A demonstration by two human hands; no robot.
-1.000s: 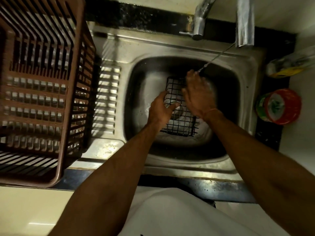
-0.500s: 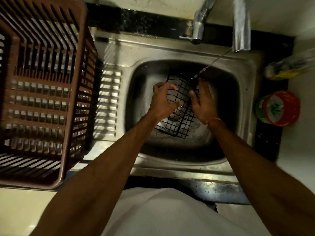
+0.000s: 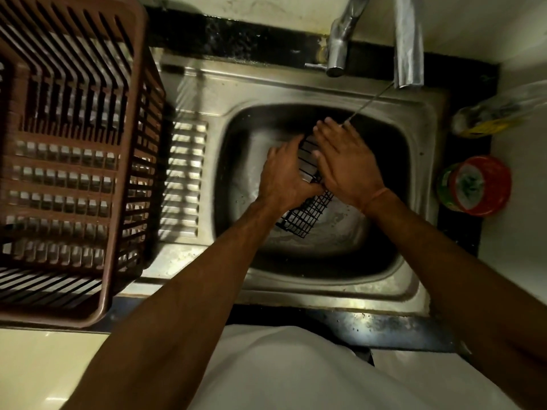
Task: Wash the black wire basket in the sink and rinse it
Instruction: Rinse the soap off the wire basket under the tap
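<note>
The black wire basket [image 3: 307, 213] is tilted over the steel sink [image 3: 420, 255], mostly hidden between my hands. My left hand [image 3: 285, 176] grips its left side, thumb curled under the wire. My right hand [image 3: 346, 162] lies flat on the basket's right side with straight fingers. A thin stream of water [image 3: 368, 103] runs slantwise from the right tap [image 3: 408, 42] onto my right fingertips.
A large brown plastic dish rack [image 3: 71, 161] stands on the drainboard at left. A second tap [image 3: 340, 45] sits above the sink. A red-lidded tub [image 3: 476, 186] and a clear bottle with a yellow label [image 3: 497, 116] stand on the counter to the right.
The basket has been turned more upright and narrower to view. My right hand slid up over its side toward the stream, and my left hand shifted its grip lower.
</note>
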